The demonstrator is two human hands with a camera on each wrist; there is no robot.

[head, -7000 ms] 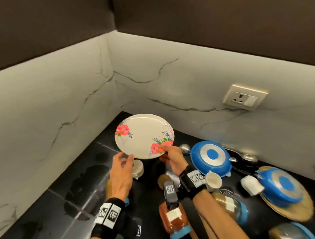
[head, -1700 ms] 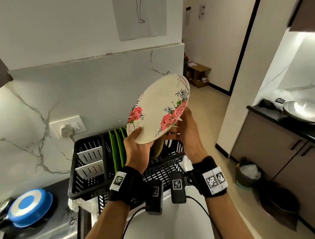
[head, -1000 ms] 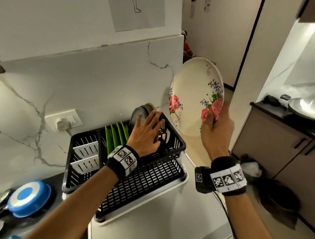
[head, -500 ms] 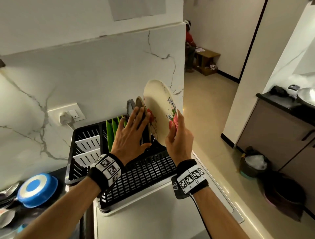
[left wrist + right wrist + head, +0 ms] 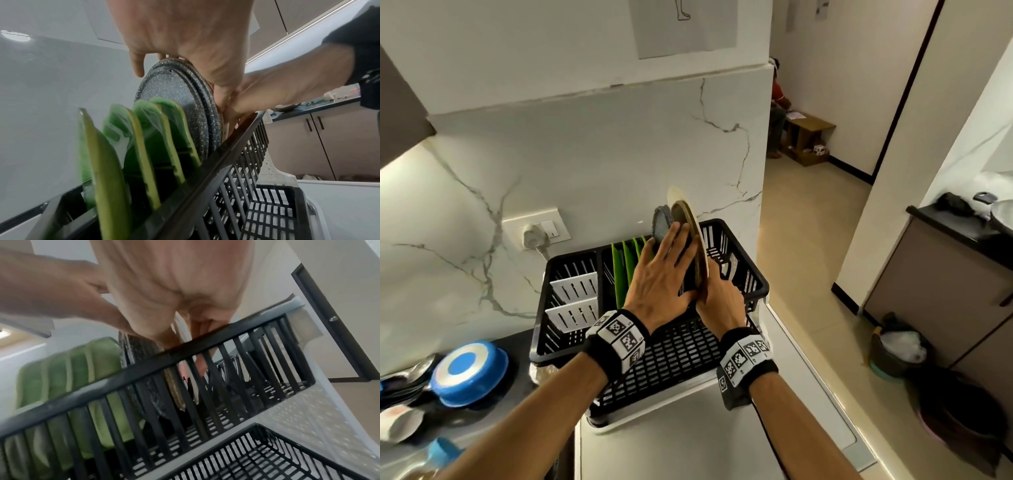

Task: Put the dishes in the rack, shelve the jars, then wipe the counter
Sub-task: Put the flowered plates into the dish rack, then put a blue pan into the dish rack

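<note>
A black dish rack [image 5: 736, 236] stands on a white top. In it stand green plates [image 5: 627, 265], a grey speckled plate [image 5: 661, 224] and a brown plate [image 5: 686, 222]. My left hand [image 5: 659, 277] lies flat with straight fingers against the brown and grey plates. The cream floral plate [image 5: 678, 196] stands on edge just right of the brown one, low in the rack. My right hand [image 5: 720, 301] grips its near rim. The right wrist view shows my right hand [image 5: 174, 288] pinching the cream plate [image 5: 183, 331] above the rack bar [image 5: 226, 335]. In the left wrist view the grey plate [image 5: 174, 100] stands beside the green ones [image 5: 141, 138].
White cutlery holders [image 5: 575, 291] fill the rack's left end. A blue lidded pot [image 5: 470, 373] and a white cup [image 5: 400, 423] sit on the dark counter at left. A plugged wall socket [image 5: 534, 233] is behind the rack. A bin [image 5: 900, 349] stands on the floor at right.
My right hand has lowered the floral plate from above the rack down into it, next to the brown plate. My left hand stays pressed against the standing plates.
</note>
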